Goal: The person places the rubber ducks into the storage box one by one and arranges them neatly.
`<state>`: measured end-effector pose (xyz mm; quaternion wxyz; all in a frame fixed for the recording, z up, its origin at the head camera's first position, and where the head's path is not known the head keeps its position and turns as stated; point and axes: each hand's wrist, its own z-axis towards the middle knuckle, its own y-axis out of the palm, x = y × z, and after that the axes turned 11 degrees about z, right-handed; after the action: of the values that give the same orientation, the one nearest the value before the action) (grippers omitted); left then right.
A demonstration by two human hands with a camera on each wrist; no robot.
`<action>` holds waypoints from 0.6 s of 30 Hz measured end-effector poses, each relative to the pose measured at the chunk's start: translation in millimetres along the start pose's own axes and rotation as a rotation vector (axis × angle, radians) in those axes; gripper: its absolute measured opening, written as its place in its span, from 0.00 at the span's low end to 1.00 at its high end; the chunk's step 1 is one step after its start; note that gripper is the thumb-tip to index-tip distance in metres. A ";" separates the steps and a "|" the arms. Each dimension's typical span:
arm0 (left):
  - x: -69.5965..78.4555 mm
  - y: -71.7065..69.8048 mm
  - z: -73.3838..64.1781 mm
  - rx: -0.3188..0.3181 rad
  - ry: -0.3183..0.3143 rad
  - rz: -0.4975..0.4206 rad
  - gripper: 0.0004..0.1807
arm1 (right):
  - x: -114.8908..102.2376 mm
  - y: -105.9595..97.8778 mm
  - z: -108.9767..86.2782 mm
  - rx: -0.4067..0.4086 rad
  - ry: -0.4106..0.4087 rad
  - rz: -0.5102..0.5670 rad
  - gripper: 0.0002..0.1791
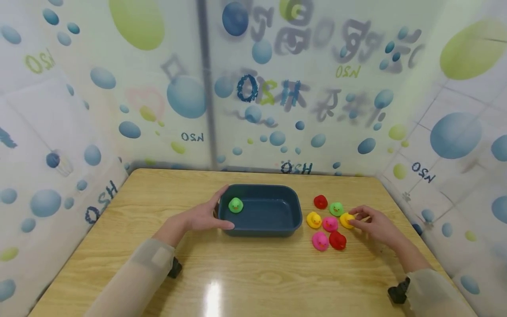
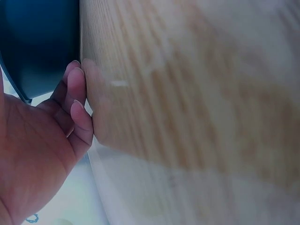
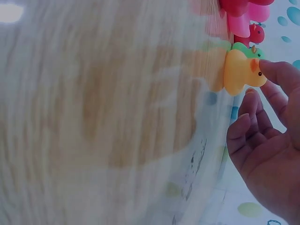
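Note:
A dark blue plastic box (image 1: 261, 232) stands on the table with one green rubber duck (image 1: 235, 205) inside, near its left end. My left hand (image 1: 203, 216) holds the box's left end, thumb over the front rim and fingers by the back corner. On the right, my right hand (image 1: 372, 224) pinches a yellow rubber duck (image 3: 239, 70) by the head with thumb and fingertips. That duck still sits on the tabletop. Beside it are a green duck (image 1: 336, 208), a pink duck (image 1: 330, 224) and a red duck (image 1: 338, 240).
Left of these lie another yellow duck (image 1: 314, 220), a second red duck (image 1: 321, 202) and a second pink duck (image 1: 320, 241), all close to the box's right end. The wooden table (image 1: 253, 273) is bounded by patterned walls at the back and both sides.

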<state>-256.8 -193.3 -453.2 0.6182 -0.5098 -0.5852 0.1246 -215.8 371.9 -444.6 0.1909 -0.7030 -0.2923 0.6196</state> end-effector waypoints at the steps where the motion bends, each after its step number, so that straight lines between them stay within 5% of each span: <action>1: -0.1 0.0 0.1 -0.001 0.000 -0.002 0.72 | 0.3 -0.6 -0.1 -0.002 0.001 0.001 0.28; 18: -2.0 0.7 0.1 0.002 0.000 -0.002 0.73 | 0.4 -1.5 -2.0 -0.032 0.031 0.003 0.34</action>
<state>-257.1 -194.5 -455.0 0.6189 -0.5087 -0.5854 0.1247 -214.1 373.5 -443.6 0.1831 -0.7158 -0.2984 0.6042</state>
